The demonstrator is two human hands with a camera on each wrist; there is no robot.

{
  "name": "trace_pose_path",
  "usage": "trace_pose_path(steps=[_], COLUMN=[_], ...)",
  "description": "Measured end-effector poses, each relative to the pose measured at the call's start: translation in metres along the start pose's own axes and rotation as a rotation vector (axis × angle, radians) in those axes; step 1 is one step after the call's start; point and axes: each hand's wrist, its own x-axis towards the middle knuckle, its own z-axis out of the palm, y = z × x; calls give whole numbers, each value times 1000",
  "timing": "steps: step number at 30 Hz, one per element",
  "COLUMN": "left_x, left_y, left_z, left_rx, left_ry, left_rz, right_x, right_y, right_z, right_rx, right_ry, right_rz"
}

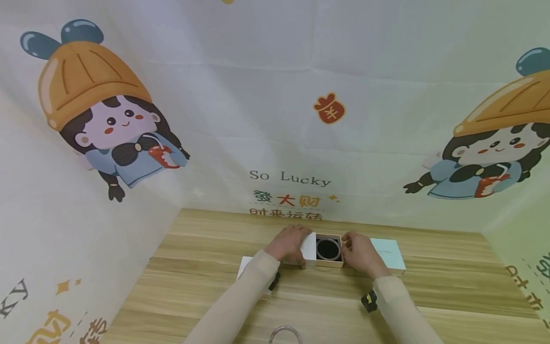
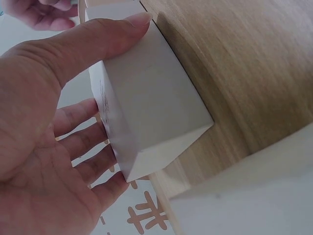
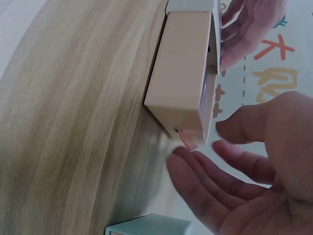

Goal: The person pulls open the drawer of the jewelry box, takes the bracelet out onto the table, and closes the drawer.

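A white box sleeve (image 2: 151, 88) lies on the table, and from it a beige drawer (image 3: 178, 63) sticks out to the right. In the head view a greyish bangle (image 1: 319, 256) rests in the drawer around a black centre. My left hand (image 1: 293, 241) grips the sleeve, thumb on the near side and fingers on the far side. At the drawer's right end my right hand (image 3: 254, 171) has its fingers loosely bent, thumb apart from them. A small pink ribbon tab (image 3: 187, 139) hangs from that end by the fingertips; I cannot tell whether they touch it.
Right of the right hand lies a pale teal box (image 1: 390, 255). Another white box (image 1: 245, 265) is partly hidden under the left forearm. A clear bangle (image 1: 285, 328) lies at the table's near edge. A printed cloth (image 1: 378, 119) walls in the wooden table (image 1: 326, 306).
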Motion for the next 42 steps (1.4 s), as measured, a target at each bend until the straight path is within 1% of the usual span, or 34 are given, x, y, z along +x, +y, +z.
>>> trace_pose_path(steps=[3,8,12,14,17,21,25,28,32,36,42], left_x=[-1,0,0,0,0,0,0,0,0,0,0], left_y=[1,1,0,0,2,3,3,3,3,2,1], left_z=[-1,-1,-1,-1,-3,-4,-4,-4,-4,-3,-3], left_rx=[-3,-8,-3,0,4,10,8,7,11,16,13], left_ry=[-12,-18,-15,-14,-12,-18,-17,-16,-15,-7,-7], left_rz=[-5,-8,-8,-8,-9,-13,-17,-19,-16,-7,-5], right_x=[-2,-4,-2,-2,0,3,6,10,15,18,22], right_y=[-4,-11,-15,-18,-22,-29,-35,-39,-44,-52,-58], right_z=[1,6,11,14,16,20,22,23,24,24,24], right_rx=[-15,-127,-177,-196,-215,-229,-268,-300,-361,-416,-444], right_ry=[24,63,55,46,31,-11,-55,-63,-68,-104,-149], right_rz=[-51,-162,-212,-223,-219,-175,-136,-129,-143,-140,-113])
